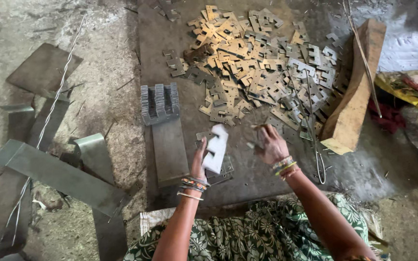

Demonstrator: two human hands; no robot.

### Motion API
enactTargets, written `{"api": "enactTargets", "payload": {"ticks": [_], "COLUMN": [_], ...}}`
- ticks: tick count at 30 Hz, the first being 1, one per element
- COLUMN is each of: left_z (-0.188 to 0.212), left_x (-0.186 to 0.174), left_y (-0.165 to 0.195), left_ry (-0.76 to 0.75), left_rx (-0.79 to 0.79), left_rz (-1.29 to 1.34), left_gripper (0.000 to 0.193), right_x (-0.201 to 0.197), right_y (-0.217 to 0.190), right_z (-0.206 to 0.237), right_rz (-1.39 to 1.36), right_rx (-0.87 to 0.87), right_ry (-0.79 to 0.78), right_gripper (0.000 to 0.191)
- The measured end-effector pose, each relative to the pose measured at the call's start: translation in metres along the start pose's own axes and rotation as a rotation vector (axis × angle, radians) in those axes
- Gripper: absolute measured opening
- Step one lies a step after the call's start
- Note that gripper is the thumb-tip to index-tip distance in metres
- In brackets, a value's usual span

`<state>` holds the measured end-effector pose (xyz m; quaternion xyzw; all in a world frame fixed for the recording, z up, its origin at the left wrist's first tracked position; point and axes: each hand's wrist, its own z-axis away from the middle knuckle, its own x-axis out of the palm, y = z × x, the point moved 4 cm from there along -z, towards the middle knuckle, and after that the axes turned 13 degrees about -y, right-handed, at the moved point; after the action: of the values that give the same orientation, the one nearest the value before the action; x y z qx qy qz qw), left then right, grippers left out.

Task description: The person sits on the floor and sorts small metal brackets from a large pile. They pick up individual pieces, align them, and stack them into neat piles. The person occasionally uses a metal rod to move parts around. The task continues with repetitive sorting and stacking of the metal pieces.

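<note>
Where the dirt floor [107, 92] gives way to a dark metal sheet [160, 43], the sheet carries nearly everything in hand. Off its left edge lie long bent steel strips [59, 176], crossing one another, with a twisted wire [49, 113] running over them. Along the sheet's right edge a wooden block [356, 87] leans at a slant, thin rods [361, 53] across it; beyond it sits a heap of coloured rags [407, 96].

Covering the sheet's far right part is a loose pile [257, 63] of flat notched plates, brassy and grey, spilling toward the near edge. Near the left edge a flat bar [169, 150] lies lengthwise, and at its far end stands a packed stack [159, 102] of plates set on edge. A few plates [226, 169] lie flat by the near edge.

Just above those, the left hand [199, 162] pinches a bright plate [216, 147] by its lower edge, holding it up and tilted over the sheet. The right hand [269, 144], just beside it, has its fingers curled together; what they hold is too blurred to tell. Both wrists wear bangles, and a green patterned cloth [262, 232] covers the lap at the near edge.
</note>
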<state>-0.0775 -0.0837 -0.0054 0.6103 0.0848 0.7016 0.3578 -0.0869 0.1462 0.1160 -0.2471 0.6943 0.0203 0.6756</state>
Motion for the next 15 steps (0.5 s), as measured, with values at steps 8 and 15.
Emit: {"api": "enactTargets", "payload": {"ticks": [8, 15], "left_z": [0.056, 0.053], "left_x": [0.017, 0.006], "left_y": [0.016, 0.018], "left_ry": [0.056, 0.074], "left_rx": [0.087, 0.217], "left_rz": [-0.328, -0.375], "left_gripper": [0.046, 0.058], "right_x": [0.018, 0.005], "right_y": [0.044, 0.051], "right_z": [0.016, -0.012], "right_rz": [0.349, 0.136], "right_rx": [0.146, 0.468], "right_ry": [-0.247, -0.329], "right_gripper": [0.042, 0.023]}}
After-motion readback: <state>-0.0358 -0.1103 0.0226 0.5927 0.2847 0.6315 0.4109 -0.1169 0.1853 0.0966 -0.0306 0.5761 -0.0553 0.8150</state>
